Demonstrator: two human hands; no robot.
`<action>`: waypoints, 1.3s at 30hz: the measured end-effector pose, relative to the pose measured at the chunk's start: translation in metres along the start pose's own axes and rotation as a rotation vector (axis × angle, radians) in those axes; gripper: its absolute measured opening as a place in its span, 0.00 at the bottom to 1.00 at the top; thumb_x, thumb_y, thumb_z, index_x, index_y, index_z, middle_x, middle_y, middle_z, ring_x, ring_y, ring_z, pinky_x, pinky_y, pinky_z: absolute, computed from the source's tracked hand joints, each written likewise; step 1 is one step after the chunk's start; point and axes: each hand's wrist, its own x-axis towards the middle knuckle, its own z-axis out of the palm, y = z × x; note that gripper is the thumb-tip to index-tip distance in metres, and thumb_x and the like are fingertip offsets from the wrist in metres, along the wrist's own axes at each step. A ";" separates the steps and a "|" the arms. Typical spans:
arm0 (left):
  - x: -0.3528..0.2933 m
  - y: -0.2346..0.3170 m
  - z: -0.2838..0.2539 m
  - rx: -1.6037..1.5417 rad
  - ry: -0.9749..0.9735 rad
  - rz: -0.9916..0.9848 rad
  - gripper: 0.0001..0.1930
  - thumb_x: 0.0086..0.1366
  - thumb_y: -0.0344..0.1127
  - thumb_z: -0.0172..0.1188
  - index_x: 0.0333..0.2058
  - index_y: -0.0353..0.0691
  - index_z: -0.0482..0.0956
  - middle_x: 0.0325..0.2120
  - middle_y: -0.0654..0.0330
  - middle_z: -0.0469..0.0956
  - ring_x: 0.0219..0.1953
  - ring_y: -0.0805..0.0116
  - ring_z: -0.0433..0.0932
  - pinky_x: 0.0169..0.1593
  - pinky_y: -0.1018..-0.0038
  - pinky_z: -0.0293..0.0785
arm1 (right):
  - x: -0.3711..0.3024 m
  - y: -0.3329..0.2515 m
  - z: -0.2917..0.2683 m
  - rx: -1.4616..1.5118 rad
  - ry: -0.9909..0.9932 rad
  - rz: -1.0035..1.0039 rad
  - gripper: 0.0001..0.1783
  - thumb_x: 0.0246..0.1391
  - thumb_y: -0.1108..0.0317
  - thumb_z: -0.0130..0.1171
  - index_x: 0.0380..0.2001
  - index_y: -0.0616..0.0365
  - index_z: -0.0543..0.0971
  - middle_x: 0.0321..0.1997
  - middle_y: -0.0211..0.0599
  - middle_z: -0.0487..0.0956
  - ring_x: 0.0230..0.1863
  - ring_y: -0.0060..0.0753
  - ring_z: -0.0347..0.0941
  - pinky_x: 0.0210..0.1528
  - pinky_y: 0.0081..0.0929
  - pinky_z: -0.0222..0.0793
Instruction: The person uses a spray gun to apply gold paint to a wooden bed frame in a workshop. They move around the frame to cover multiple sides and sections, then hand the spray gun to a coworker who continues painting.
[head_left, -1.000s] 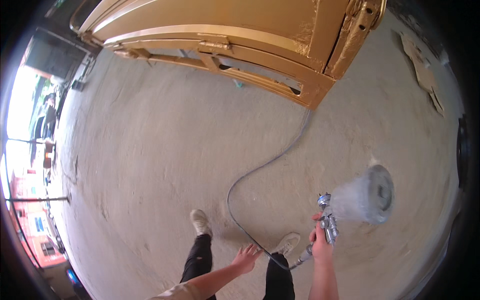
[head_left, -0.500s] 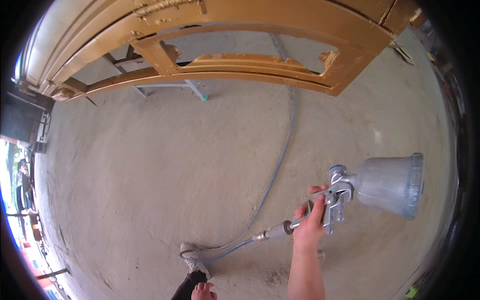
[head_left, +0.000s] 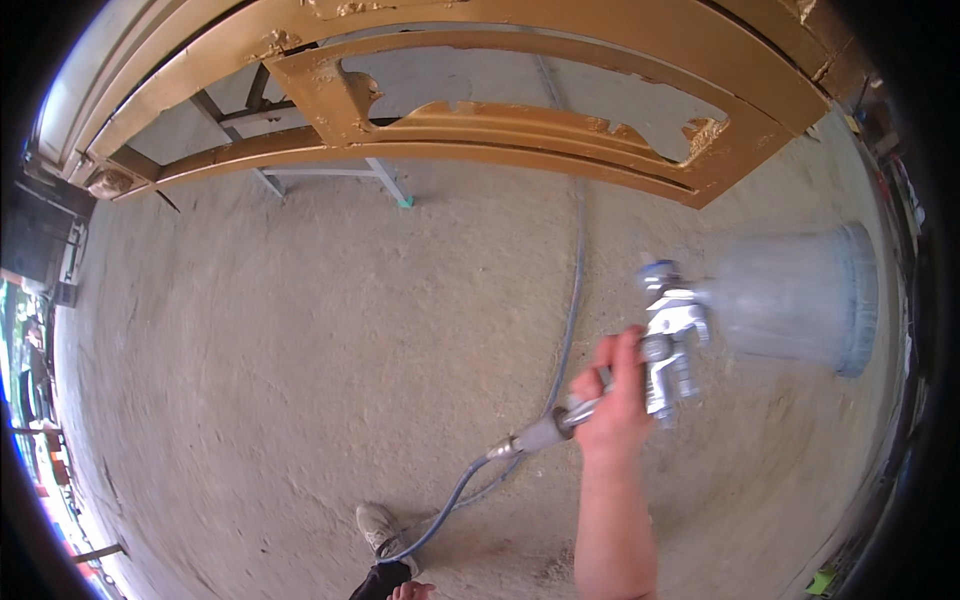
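Observation:
My right hand [head_left: 612,405] is wrapped round the handle of a silver spray gun [head_left: 675,318], its head tilted up toward the far side. A large translucent grey paint cup [head_left: 785,300] sticks out sideways to the right of the gun, blurred by motion. Below the grip, a metal coupling [head_left: 540,432] joins the gun to a blue-grey air hose [head_left: 572,320]. Beyond the gun is a gold-brown painted panel [head_left: 480,153] with ornate cut-outs; the gun is apart from it. Only the top of my left hand [head_left: 412,592] shows at the lower edge, its fingers mostly cut off.
A grey-legged stand [head_left: 388,182] is under the panel on the rough concrete floor [head_left: 330,330]. The hose trails across the floor, loops near my shoe [head_left: 378,525] and passes under the panel. Dark clutter lines the right rim; a dark box [head_left: 45,235] is at far left.
My right hand has raised the spray gun forward, closer to the panel, and its cup has swung up and right. The hose has lifted with it. My left hand has dropped lower in view.

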 end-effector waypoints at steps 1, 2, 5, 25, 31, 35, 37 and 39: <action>-0.001 0.001 0.000 -0.001 -0.016 0.001 0.19 0.54 0.37 0.57 0.46 0.44 0.74 0.45 0.52 0.72 0.50 0.51 0.70 0.51 0.55 0.68 | 0.010 -0.006 -0.007 0.022 0.102 -0.030 0.11 0.62 0.55 0.58 0.35 0.46 0.70 0.25 0.22 0.66 0.16 0.14 0.54 0.18 0.18 0.48; -0.003 0.002 0.003 -0.004 -0.032 0.008 0.19 0.54 0.37 0.57 0.46 0.44 0.74 0.45 0.52 0.71 0.50 0.51 0.70 0.51 0.55 0.68 | 0.017 -0.013 -0.013 0.042 0.205 -0.067 0.11 0.61 0.54 0.58 0.34 0.46 0.69 0.25 0.21 0.66 0.16 0.13 0.53 0.18 0.18 0.48; -0.003 0.007 0.003 -0.010 -0.049 0.012 0.19 0.54 0.37 0.57 0.46 0.44 0.74 0.45 0.52 0.71 0.50 0.51 0.70 0.51 0.55 0.68 | 0.030 -0.018 -0.022 -0.031 0.290 -0.196 0.13 0.61 0.53 0.59 0.32 0.45 0.69 0.25 0.20 0.66 0.16 0.12 0.53 0.19 0.19 0.48; 0.003 0.006 -0.002 -0.132 -0.028 0.013 0.19 0.55 0.38 0.56 0.46 0.41 0.74 0.49 0.51 0.71 0.52 0.48 0.69 0.52 0.52 0.68 | -0.031 0.014 0.051 -0.146 0.229 -0.123 0.17 0.64 0.55 0.53 0.51 0.48 0.69 0.51 0.24 0.73 0.18 0.13 0.53 0.21 0.14 0.50; 0.007 -0.009 -0.018 -0.178 -0.029 0.003 0.18 0.56 0.38 0.55 0.46 0.43 0.74 0.49 0.51 0.71 0.52 0.49 0.70 0.51 0.53 0.68 | -0.050 0.063 0.123 -0.199 -0.187 0.137 0.10 0.62 0.60 0.57 0.40 0.48 0.69 0.28 0.23 0.68 0.18 0.13 0.54 0.20 0.16 0.51; 0.008 -0.020 -0.021 -0.198 0.021 -0.002 0.19 0.56 0.38 0.55 0.47 0.43 0.74 0.49 0.52 0.72 0.52 0.49 0.70 0.50 0.52 0.68 | -0.078 0.076 0.181 -0.076 -0.518 0.144 0.10 0.63 0.58 0.57 0.36 0.49 0.69 0.26 0.23 0.66 0.20 0.14 0.56 0.19 0.17 0.53; 0.004 -0.024 -0.020 -0.211 0.030 -0.014 0.19 0.56 0.38 0.55 0.47 0.43 0.74 0.49 0.52 0.72 0.52 0.48 0.69 0.50 0.52 0.69 | -0.073 0.076 0.178 -0.152 -0.258 0.074 0.11 0.63 0.55 0.55 0.35 0.49 0.69 0.26 0.24 0.67 0.20 0.14 0.57 0.20 0.18 0.54; 0.002 -0.026 -0.023 -0.224 0.018 -0.011 0.19 0.56 0.38 0.55 0.47 0.43 0.74 0.49 0.52 0.72 0.52 0.48 0.69 0.50 0.52 0.69 | -0.054 0.076 0.155 -0.152 0.062 -0.014 0.12 0.63 0.53 0.54 0.34 0.48 0.69 0.28 0.23 0.67 0.20 0.15 0.57 0.22 0.18 0.54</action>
